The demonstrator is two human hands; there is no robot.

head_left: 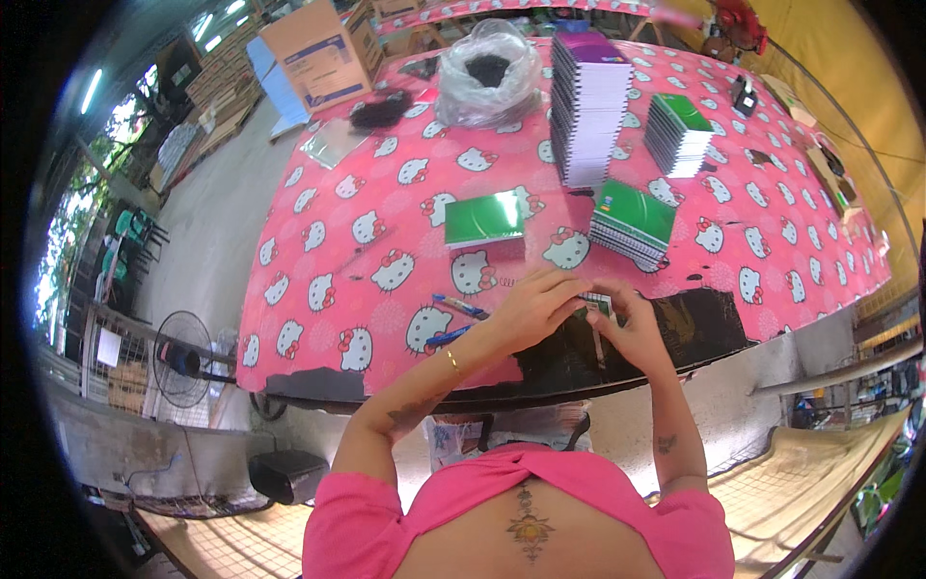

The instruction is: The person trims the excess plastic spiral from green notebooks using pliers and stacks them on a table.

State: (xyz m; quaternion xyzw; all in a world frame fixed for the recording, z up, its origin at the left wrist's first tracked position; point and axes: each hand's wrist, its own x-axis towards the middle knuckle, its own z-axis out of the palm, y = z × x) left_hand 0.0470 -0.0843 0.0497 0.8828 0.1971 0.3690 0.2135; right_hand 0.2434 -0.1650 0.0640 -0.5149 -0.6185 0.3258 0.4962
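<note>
Both hands meet at the near edge of the bench (pixel 318 232), over a black patch of its pink cat-print cover. The left hand (pixel 535 309) curls its fingers over the top of a small green notebook (pixel 600 305), and the right hand (pixel 632 323) pinches it from the right side; the notebook sits between them, mostly hidden, so its long axis cannot be told. Just left of the left hand lie two blue pens (pixel 461 307), both pointing roughly left to right across the bench. Farther in, a single green notebook (pixel 484 219) lies flat, its long side running left-right, and to its right a short green-topped stack (pixel 632 224) sits slightly skewed. Behind these stands a tall stack (pixel 588 106) with a purple cover on top and white page edges, with a lower green-topped stack (pixel 678 133) to its right. At the far side rests a clear plastic bag (pixel 487 75) holding something dark, and beyond the bench's far left corner a brown carton (pixel 323 48) with a blue-and-white rectangular label facing the camera.
</note>
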